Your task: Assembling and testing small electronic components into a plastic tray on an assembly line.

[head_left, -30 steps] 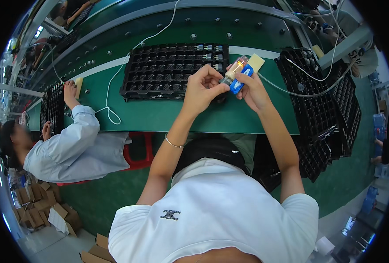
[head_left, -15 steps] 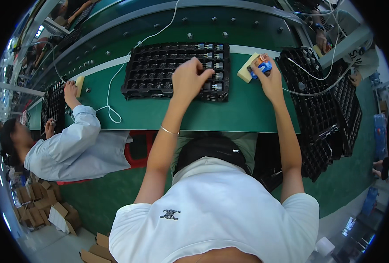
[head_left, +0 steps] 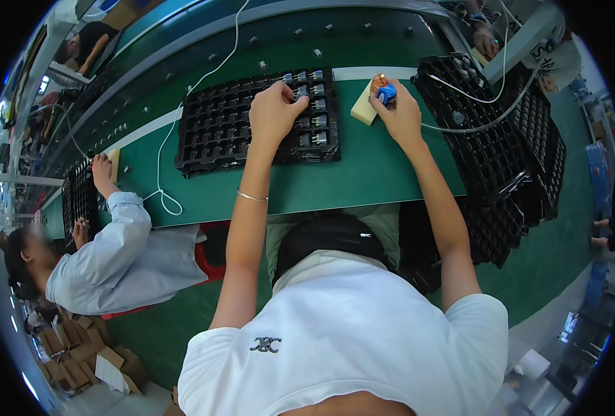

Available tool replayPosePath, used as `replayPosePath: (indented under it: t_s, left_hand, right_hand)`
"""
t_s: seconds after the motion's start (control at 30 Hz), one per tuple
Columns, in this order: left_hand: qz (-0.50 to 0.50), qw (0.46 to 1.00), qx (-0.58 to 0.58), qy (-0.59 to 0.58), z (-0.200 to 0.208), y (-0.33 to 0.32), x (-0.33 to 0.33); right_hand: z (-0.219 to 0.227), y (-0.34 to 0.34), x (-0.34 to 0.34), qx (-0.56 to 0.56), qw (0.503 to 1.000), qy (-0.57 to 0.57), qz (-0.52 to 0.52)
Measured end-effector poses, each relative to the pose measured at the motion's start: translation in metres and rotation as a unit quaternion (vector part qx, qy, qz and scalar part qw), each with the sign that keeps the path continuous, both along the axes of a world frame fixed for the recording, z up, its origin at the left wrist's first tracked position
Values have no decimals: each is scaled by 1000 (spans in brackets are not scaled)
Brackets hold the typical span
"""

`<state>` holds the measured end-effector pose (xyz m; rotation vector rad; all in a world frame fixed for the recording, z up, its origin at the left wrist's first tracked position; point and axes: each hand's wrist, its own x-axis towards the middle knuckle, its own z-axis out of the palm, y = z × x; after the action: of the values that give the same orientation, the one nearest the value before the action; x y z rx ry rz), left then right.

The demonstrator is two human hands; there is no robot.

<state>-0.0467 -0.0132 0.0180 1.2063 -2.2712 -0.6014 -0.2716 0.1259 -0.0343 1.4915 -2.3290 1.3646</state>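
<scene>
Over the right-hand columns of a black compartment tray point(head_left: 214, 132) is my left hand point(head_left: 272, 114). Its thumb and fingers close around a small metal part point(head_left: 300, 91) in one of the pockets; the fingers partly cover it. More small silver parts point(head_left: 318, 120) fill the pockets along the tray's right side, while the pockets farther left look bare. My right hand point(head_left: 400, 116) grips a small blue-and-orange object point(head_left: 385, 91) whose exact kind I cannot make out. Just left of that hand, a pale yellow foam block point(head_left: 364, 109) lies on the green table.
Stacked black trays point(head_left: 470, 132) lean at the right table edge, crossed by a white cable point(head_left: 470, 130). Another white cord point(head_left: 175, 128) runs left of my tray. On the conveyor point(head_left: 286, 48) small parts sit spaced apart. A co-worker point(head_left: 106, 256) handles a tray at left.
My left hand has moved to a pocket higher up the tray, and its fingers have closed. My right hand still holds the blue-and-orange object. The whole view has shifted slightly.
</scene>
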Motion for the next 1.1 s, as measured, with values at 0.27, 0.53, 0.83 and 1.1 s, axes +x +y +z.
replayPosePath:
  t_s: [0.27,0.53,0.83,1.1]
  left_hand:
    - [-124,926,197,297,-27,20,-3]
    - [-141,904,240,326,-34,12,-2]
    - [-140,902,256,319,-32,14,-1]
    - [-91,866,316,376,-23,16,0]
  right_hand:
    - [-2,-1,0,-26,1000,6,9]
    - [-4,-6,-3,-20,1000,15,1]
    - [-4,-17,-9,-10,1000,19,11]
    - [10,-95,-52,49,998,44,22]
